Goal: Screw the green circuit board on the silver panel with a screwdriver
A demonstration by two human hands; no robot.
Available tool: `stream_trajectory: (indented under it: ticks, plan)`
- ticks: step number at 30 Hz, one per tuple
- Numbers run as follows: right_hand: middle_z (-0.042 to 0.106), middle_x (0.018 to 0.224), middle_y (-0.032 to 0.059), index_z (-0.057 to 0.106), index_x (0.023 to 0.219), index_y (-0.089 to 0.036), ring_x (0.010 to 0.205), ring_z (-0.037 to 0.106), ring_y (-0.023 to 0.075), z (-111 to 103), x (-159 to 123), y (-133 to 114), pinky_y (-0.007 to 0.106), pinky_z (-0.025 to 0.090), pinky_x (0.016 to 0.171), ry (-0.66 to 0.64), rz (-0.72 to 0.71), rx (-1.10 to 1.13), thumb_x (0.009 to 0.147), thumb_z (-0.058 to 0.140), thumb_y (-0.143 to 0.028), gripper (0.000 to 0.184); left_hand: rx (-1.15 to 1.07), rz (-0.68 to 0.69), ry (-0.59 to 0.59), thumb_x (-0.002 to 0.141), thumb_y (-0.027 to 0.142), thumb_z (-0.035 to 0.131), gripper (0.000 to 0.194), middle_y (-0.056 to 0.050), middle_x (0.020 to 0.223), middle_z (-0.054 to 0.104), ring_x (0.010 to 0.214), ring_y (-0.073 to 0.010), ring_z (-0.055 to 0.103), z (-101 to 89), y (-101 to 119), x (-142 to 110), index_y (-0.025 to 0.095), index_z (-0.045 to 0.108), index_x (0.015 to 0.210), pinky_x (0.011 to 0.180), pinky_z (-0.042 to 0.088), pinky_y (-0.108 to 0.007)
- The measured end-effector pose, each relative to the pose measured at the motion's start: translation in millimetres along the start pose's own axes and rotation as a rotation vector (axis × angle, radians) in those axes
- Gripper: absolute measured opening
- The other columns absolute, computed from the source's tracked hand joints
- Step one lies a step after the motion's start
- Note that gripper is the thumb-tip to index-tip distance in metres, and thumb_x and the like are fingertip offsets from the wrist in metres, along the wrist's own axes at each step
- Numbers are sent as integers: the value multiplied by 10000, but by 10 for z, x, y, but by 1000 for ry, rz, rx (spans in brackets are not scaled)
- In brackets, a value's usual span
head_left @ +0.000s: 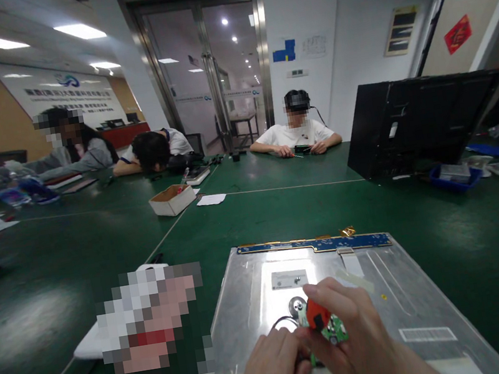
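Observation:
A silver LCD panel lies back-up on the green table, with a blue circuit strip along its far edge. Above the panel, my right hand is closed round what looks like a screwdriver; its red end with a black mark shows, and its tip is hidden. A small green circuit board sits under and between my hands, beside a round metal part and a dark wire. My left hand has its fingers curled at the board's near left edge, seemingly gripping it.
Left of the panel lies a white object, partly blurred out. Farther off are a white box, papers and a large black monitor. A blue tray stands at right. Several people sit around the table.

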State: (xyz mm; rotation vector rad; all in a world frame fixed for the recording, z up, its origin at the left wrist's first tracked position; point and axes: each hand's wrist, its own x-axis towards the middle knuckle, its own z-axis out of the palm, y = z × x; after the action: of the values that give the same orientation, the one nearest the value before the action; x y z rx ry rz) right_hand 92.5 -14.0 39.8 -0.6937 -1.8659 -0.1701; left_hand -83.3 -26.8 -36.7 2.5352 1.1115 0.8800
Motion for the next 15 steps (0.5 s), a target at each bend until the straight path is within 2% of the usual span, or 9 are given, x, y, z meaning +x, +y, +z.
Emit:
stream_trajectory:
  ticks: [3, 7, 10, 15]
  plan:
    - [678, 763, 12, 419, 1311, -193, 616, 636, 176, 12, -9, 0, 299, 474, 520, 13, 6, 4, 1024, 422, -280, 300, 4, -1, -14, 857, 160, 445, 146, -81, 875, 676, 751, -239, 650, -9, 9, 9, 207, 563, 929, 723, 570, -361]
    - [671, 742, 5, 415, 1312, -203, 597, 628, 170, 17, -5, 8, 295, 460, 501, 23, 13, 0, 1034, 405, -299, 295, -5, 8, 25, 868, 172, 426, 148, -80, 868, 667, 734, -242, 641, 15, -2, -4, 212, 553, 933, 711, 569, -373]
    - [683, 753, 10, 421, 1302, -199, 609, 640, 166, 5, 7, 7, 295, 469, 508, 6, 12, -11, 1039, 386, -301, 284, -8, -16, -13, 885, 180, 427, 148, -87, 896, 668, 771, -247, 643, 9, 2, -9, 210, 558, 947, 731, 565, -375]
    - [732, 952, 78, 444, 1305, -158, 810, 698, 177, -41, -6, -17, 303, 537, 639, -34, 24, -50, 1029, 370, -309, 323, -36, -36, -57, 871, 173, 444, 150, -94, 909, 672, 777, -243, 637, -46, 24, 3, 205, 566, 951, 739, 562, -364]
